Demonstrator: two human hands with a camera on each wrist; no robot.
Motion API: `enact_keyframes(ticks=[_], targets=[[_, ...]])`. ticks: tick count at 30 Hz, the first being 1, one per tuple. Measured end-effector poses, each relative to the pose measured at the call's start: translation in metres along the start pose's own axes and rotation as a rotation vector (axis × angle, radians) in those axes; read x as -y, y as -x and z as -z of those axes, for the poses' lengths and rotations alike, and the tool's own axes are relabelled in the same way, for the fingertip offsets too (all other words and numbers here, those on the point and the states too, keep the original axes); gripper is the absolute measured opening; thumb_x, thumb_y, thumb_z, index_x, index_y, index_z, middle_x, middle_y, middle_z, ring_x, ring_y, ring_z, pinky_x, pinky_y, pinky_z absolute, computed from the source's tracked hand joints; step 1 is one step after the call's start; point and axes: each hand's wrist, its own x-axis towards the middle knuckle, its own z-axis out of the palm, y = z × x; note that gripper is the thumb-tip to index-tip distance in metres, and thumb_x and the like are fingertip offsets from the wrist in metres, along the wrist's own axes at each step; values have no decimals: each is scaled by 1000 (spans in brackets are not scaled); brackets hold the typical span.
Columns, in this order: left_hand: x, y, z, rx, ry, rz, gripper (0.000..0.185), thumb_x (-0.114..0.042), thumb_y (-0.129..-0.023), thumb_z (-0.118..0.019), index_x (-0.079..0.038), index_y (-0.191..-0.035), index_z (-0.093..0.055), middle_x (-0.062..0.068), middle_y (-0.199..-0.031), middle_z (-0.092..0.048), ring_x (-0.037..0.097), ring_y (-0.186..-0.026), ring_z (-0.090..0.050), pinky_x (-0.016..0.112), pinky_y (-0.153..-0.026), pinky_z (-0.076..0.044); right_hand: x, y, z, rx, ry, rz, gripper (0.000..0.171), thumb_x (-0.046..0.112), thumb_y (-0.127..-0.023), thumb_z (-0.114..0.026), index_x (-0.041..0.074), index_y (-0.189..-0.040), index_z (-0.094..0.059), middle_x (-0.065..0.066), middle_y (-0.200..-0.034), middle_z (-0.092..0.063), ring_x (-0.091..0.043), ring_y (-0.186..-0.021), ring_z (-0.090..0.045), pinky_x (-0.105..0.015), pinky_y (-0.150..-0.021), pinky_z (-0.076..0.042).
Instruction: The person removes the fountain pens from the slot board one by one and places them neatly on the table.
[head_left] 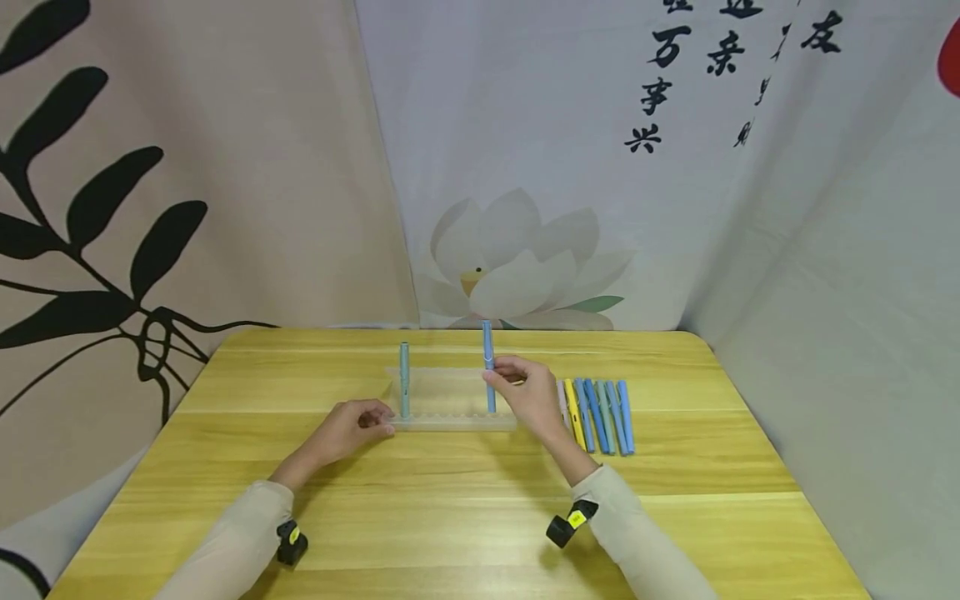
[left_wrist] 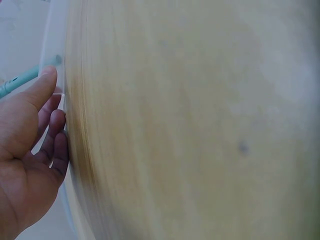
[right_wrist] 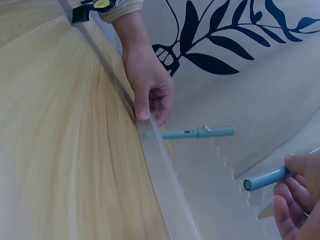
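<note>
A clear plastic pen rack (head_left: 453, 423) with scalloped edges stands mid-table. My left hand (head_left: 354, 429) grips its left end, the thumb (left_wrist: 44, 85) against the front wall and the other fingers curled behind. Close to that hand, a teal pen (head_left: 405, 379) stands upright in the rack. Over the right part of the rack, my right hand (head_left: 528, 392) pinches a blue pen (head_left: 488, 346) between thumb and fingers, holding it upright. In the right wrist view the lower end of this blue pen (right_wrist: 265, 180) shows apart from the rack's front strip.
Right of the rack, several pens (head_left: 600, 417) in blue, yellow, teal and a pale shade lie side by side on the wooden table (head_left: 450, 517). Printed cloth (head_left: 525, 167) hangs behind the table's back edge and along its right side.
</note>
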Motion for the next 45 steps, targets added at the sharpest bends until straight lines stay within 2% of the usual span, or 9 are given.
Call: enact_keyframes(ticks=[12,21,25,34,45], targets=[[2,2,-1,6,-1,19,20,-21,-97,-73,-9,-112,-73,-5,-89,-67,13,-82,-61,27,-75,-52,-19,9,40,-42,37,-58,30,28,-92,-79,8,-114,-77,-5,-99,-77,-21,-91,-71,-36,-82,-58],[1,1,0,7,-1,12,20,-21,-97,-73,-9,-112,-73,-5,-89,-67,12,-80,-60,26,-73,-52,-33,14,72,-82,70,-103,39,35,-91,-79,6,-116,-76,-9,-102,-76,-21,-91,-70,-24,-74,-56],[1,0,0,4,4,12,19,-21,-96,-74,-8,-111,-73,-5,-88,-67,12,-79,-59,26,-72,-52,-38,15,85,-105,99,-111,38,35,-91,-80,7,-116,-75,-9,-101,-76,-19,-91,-70,-21,-76,-55],[2,0,0,2,21,7,21,-21,-97,-73,-6,-111,-73,-4,-89,-67,12,-79,-58,25,-71,-51,-52,22,112,-174,145,-136,35,32,-90,-82,6,-112,-76,-9,-97,-76,-7,-83,-68,-19,-70,-53],[3,0,0,-5,17,-19,22,-22,-97,-73,-6,-112,-73,-3,-90,-68,11,-81,-60,26,-73,-52,-67,34,146,-232,196,-229,38,36,-90,-81,7,-114,-76,-9,-98,-77,-1,-79,-67,-17,-71,-52]])
